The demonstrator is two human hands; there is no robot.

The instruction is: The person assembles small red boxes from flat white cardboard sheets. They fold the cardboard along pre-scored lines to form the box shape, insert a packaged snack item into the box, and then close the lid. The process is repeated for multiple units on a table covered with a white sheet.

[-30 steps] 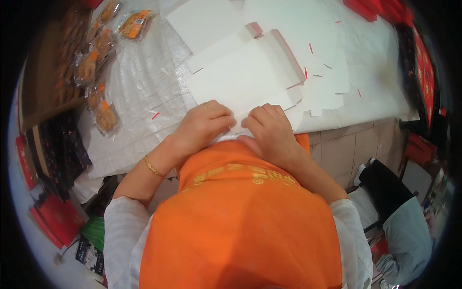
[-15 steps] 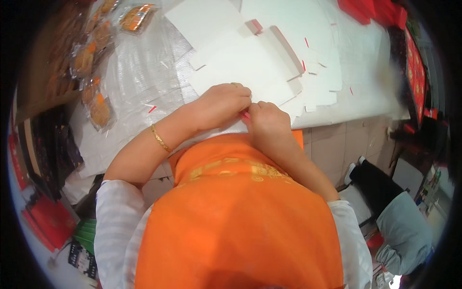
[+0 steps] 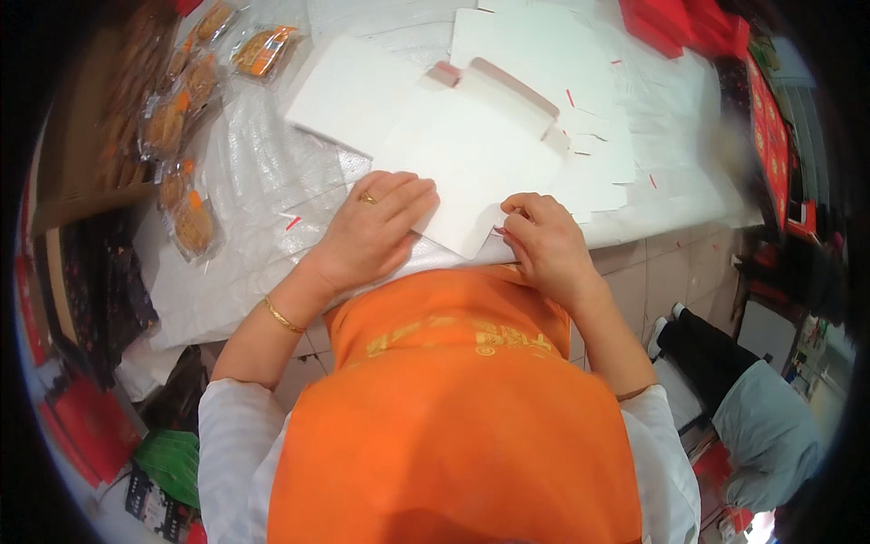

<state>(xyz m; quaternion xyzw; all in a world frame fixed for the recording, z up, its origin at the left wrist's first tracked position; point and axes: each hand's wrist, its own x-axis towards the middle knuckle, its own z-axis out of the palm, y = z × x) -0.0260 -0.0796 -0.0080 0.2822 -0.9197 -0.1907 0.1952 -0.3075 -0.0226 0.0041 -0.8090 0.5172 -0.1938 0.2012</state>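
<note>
A white cardboard box blank (image 3: 485,159) lies on the table in front of me, with folded flaps along its far side and reddish undersides showing. My left hand (image 3: 385,218) rests on its near left edge, fingers stretched out flat. At the near right edge of the blank, my right hand (image 3: 546,243) has its thumb and fingers pinched together. A small reddish bit of the edge shows at these fingertips; the rest of the grip is hidden. Under the blank's left side sits another white cardboard sheet (image 3: 340,95).
More white cardboard blanks (image 3: 594,113) lie at the back right, with small red scraps scattered about. Wrapped baked goods (image 3: 193,222) line the table's left side. Red bags (image 3: 684,27) lie at the far right. A person (image 3: 766,426) is to the right.
My hands have come apart from the near edge: the left has spread flat on the cardboard, the right has shifted right. The blank has turned, its near corner now pointing toward me.
</note>
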